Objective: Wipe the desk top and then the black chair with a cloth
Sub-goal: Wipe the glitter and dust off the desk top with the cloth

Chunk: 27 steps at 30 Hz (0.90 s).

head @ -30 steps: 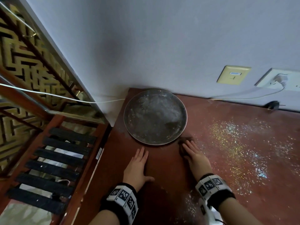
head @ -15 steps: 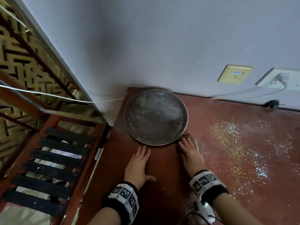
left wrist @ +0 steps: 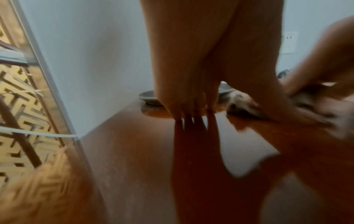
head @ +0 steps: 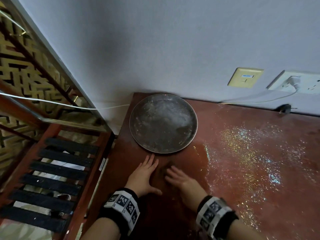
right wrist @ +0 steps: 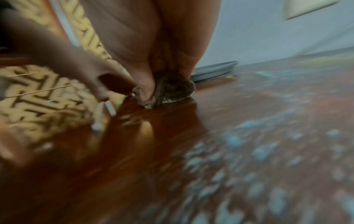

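The red-brown desk top [head: 242, 179] carries scattered glitter [head: 251, 153] on its right part. My left hand [head: 143, 174] lies flat on the desk just below the plate, fingers straight, holding nothing; its fingertips [left wrist: 191, 109] touch the wood. Close beside it, my right hand [head: 178, 177] presses a small dark brown cloth [head: 163, 170] onto the desk. The right wrist view shows the cloth [right wrist: 172, 89] bunched under the fingers, blurred by motion. Left of the desk stands a red-framed seat with black slats [head: 57, 170].
A round dark metal plate [head: 162, 123] sits at the desk's back left corner against the wall. A yellow wall plate [head: 245, 77], a white socket [head: 294, 82] with a cable and a black plug [head: 284, 108] are at the back right. The desk's left edge drops beside my left hand.
My right hand has slid the cloth from the plate's lower right rim toward me and leftward, close to my left hand. The left hand has stayed flat in place.
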### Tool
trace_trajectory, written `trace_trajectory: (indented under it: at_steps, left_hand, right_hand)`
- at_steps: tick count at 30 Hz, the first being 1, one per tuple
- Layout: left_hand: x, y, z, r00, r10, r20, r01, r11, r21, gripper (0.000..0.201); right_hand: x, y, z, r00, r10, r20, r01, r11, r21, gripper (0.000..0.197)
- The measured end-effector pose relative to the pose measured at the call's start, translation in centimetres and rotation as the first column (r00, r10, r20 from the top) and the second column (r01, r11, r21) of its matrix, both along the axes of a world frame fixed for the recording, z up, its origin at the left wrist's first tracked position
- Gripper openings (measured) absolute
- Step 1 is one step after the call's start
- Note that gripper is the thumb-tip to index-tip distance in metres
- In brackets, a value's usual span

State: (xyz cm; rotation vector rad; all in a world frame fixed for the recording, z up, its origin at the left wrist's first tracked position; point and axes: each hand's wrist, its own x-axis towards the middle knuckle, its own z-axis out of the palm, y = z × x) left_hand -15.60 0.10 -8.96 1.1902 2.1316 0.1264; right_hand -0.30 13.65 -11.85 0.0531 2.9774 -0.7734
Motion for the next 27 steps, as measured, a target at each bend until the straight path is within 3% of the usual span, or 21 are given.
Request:
trace_trajectory:
  at_steps: [1,3,5,7,9,10,12,14,15,17,19,20,22,24,27]
  left_hand:
    - [-0.4,-0.3,0.3,0.999,-0.035,0.02,0.036,0.999,-0.013,0.118]
    - [-0.7,-1.3,0.7,0.996,-0.088,0.033,0.089,0.996,-0.025,0.119]
    - [-0.4,-2.7,0.8,0.995,-0.086,0.041,0.086,0.996,-0.01,0.12]
    - [0.2,-4.0,0.6,0.997,-0.054,0.053,0.054,0.999,0.01,0.119]
    - [0.7,-4.9,0.7,0.998,-0.031,0.055,0.03,0.999,0.021,0.118]
    - [0.9,-5.2,0.7,0.998,-0.031,0.05,0.03,0.999,0.021,0.118]
    - [1.2,-5.6,0.8,0.998,-0.039,0.042,0.039,0.999,0.007,0.117]
    - [1.4,-6.0,1.0,0.998,-0.041,0.04,0.042,0.999,-0.008,0.116]
    - [1.6,-6.3,1.0,0.998,-0.043,0.04,0.043,0.999,-0.013,0.117]
    - [2.0,-7.0,1.1,0.998,-0.053,0.033,0.053,0.999,-0.012,0.118]
    - [2.5,-7.9,1.1,0.998,-0.059,0.026,0.059,0.998,-0.002,0.12]
    - [2.8,-8.4,1.1,0.998,-0.06,0.024,0.06,0.998,0.005,0.12]
    - [3.4,-9.1,0.9,0.998,-0.064,0.018,0.064,0.998,0.015,0.121]
    - [4.0,-9.7,0.8,0.998,-0.07,0.004,0.07,0.997,0.01,0.123]
    - [4.6,-10.4,0.7,0.996,-0.087,-0.015,0.087,0.996,-0.014,0.123]
  right_hand:
    - [0.4,-1.0,-0.3,0.997,0.078,0.005,-0.078,0.997,0.028,0.045]
    - [0.2,-1.0,0.4,0.998,0.05,0.029,-0.051,0.998,0.031,0.043]
    - [-0.4,1.0,0.2,0.99,-0.137,-0.029,0.136,0.99,-0.03,0.041]
    - [-0.8,2.9,1.2,0.943,-0.326,0.058,0.327,0.945,-0.005,0.051]
    - [-1.5,2.5,1.8,0.919,-0.385,0.086,0.381,0.922,0.062,0.056]
    - [-1.9,1.2,2.4,0.933,-0.348,0.095,0.344,0.937,0.055,0.057]
    - [-1.8,-2.7,1.9,0.994,-0.105,0.035,0.102,0.993,0.062,0.056]
    - [-0.6,-6.0,1.4,0.987,0.154,0.04,-0.156,0.987,0.044,0.045]
    - [0.0,-6.5,1.5,0.982,0.175,0.068,-0.178,0.983,0.051,0.039]
    - [0.7,-5.0,1.5,0.996,0.068,0.055,-0.071,0.996,0.048,0.038]
    - [0.8,-2.2,1.9,0.985,-0.169,-0.02,0.17,0.985,0.029,0.043]
    - [1.0,-0.8,2.4,0.957,-0.285,0.047,0.281,0.957,0.077,0.049]
    - [1.6,-0.4,2.7,0.912,-0.386,0.138,0.368,0.919,0.137,0.057]
    - [1.7,-3.3,2.7,0.941,-0.302,0.152,0.295,0.953,0.069,0.058]
    - [3.0,-9.5,1.5,0.999,-0.004,0.052,0.003,1.0,0.014,0.049]
